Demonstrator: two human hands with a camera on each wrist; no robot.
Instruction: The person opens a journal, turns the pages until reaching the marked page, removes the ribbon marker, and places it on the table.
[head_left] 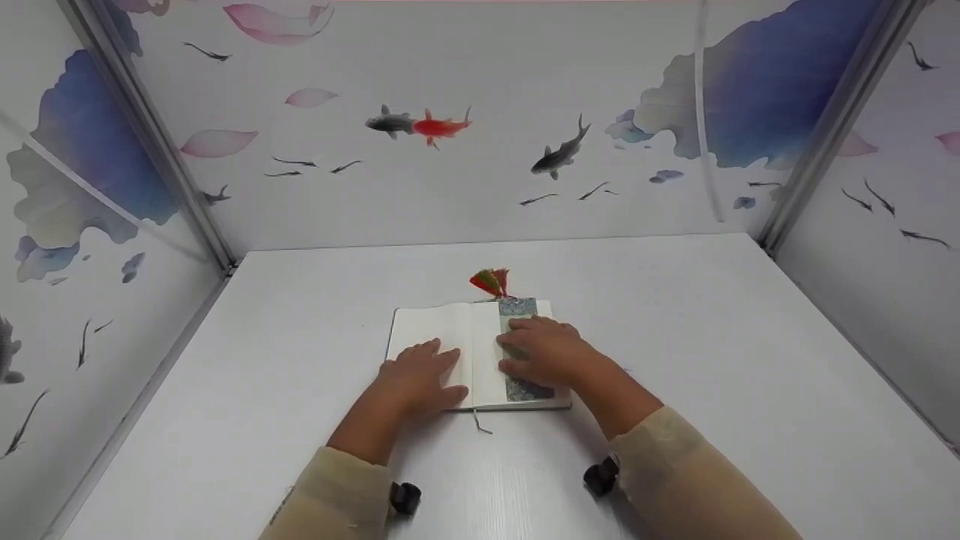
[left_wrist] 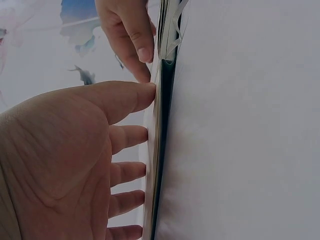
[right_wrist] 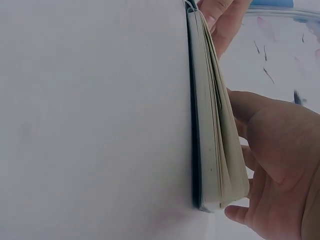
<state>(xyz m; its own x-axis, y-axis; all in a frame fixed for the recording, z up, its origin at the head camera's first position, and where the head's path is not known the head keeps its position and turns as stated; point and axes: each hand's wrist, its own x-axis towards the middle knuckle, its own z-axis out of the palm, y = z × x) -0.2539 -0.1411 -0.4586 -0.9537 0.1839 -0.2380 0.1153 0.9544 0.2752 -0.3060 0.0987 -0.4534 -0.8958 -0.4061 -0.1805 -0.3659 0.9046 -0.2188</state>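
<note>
An open notebook [head_left: 486, 360] with blank cream pages and a dark cover lies on the white table. Along its right page runs a patterned blue-green bookmark [head_left: 517, 307], whose red and green tassel [head_left: 490, 282] sticks out past the top edge. My left hand [head_left: 421, 375] rests on the left page, fingers spread and fairly straight; in the left wrist view its fingertips touch the paper. On the bookmark and right page lies my right hand [head_left: 546, 349], its fingers extended and covering the bookmark's middle. A thin ribbon [head_left: 481, 424] trails from the spine's bottom.
The white table [head_left: 300, 300] is bounded by a back panel [head_left: 465, 202] and side panels printed with fish, petals and blue leaves. Metal posts [head_left: 172, 150] stand at the corners. A black wrist device shows beside each beige sleeve [head_left: 697, 472].
</note>
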